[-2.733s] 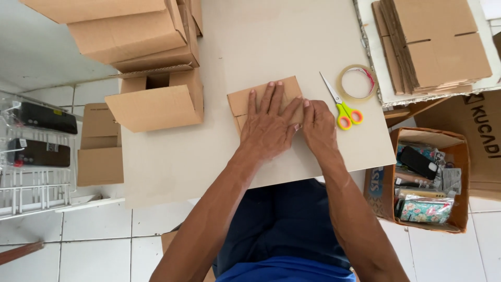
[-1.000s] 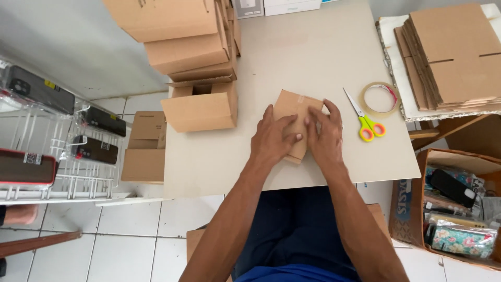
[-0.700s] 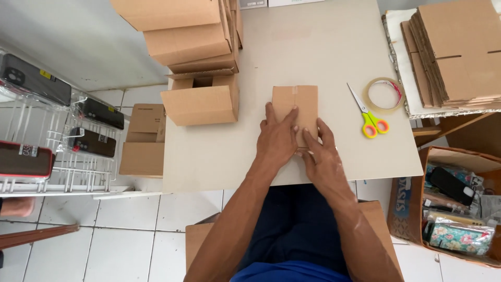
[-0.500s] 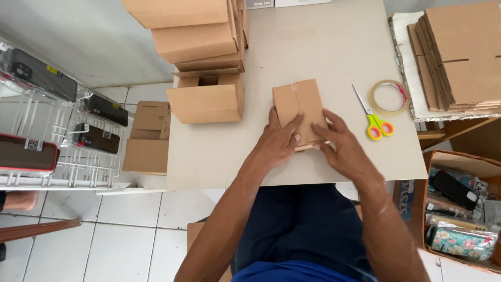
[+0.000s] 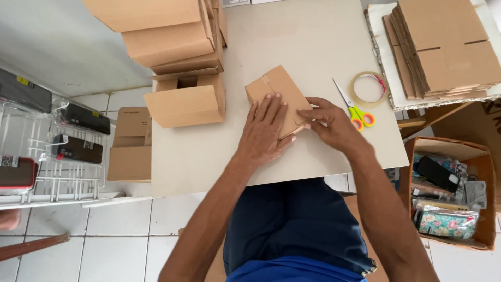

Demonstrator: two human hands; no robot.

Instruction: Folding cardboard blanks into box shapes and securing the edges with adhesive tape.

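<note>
Flat cardboard piece (image 5: 279, 94) lies turned at an angle near the middle of the pale counter (image 5: 313, 36), and both hands are on it. The left hand (image 5: 267, 130) presses down flat over its near part, fingers spread and stretched along the board. The right hand (image 5: 331, 122) comes in from the right, fingertips pinched on the near right edge of the cardboard, where a flap lifts slightly off the counter. Just right of that hand lie scissors with yellow-green handles (image 5: 355, 110), and beside them a roll of clear tape (image 5: 368, 89). To the left on the counter sits an open cardboard box (image 5: 185, 102), with a pile of made-up boxes (image 5: 167, 31) behind it. Far right, a stack of flat cardboard blanks (image 5: 443, 47) rests on a side surface.
</note>
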